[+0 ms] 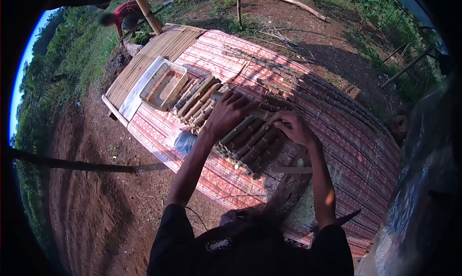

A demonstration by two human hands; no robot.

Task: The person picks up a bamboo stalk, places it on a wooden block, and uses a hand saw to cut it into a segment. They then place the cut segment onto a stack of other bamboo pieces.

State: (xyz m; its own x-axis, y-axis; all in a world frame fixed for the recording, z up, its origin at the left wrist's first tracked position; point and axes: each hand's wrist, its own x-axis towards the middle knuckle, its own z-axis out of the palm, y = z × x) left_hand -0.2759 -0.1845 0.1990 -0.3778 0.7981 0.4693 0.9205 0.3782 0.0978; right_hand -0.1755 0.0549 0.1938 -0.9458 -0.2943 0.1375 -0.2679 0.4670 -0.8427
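My left hand (230,111) is closed over a short jointed stalk piece (260,113) above the pile, its fingers bent downward. At the other end of this piece, my right hand (294,126) pinches with thumb and fingers. Directly beneath lies a row of cut stalk pieces (248,141), brown and greenish, with pale cut ends facing me. More of the pile continues left of my left hand. Below my right forearm, a flat pale strip like a blade (291,170) lies across a dark wooden block (288,189).
A patterned red cloth (226,182) covers the table. Long uncut stalks (332,95) lie along its far side. A wire-sided tray (166,86) stands at the left, near a blue item (184,142). Pale shavings (305,213) are scattered near me. A person (126,16) bends beyond the table.
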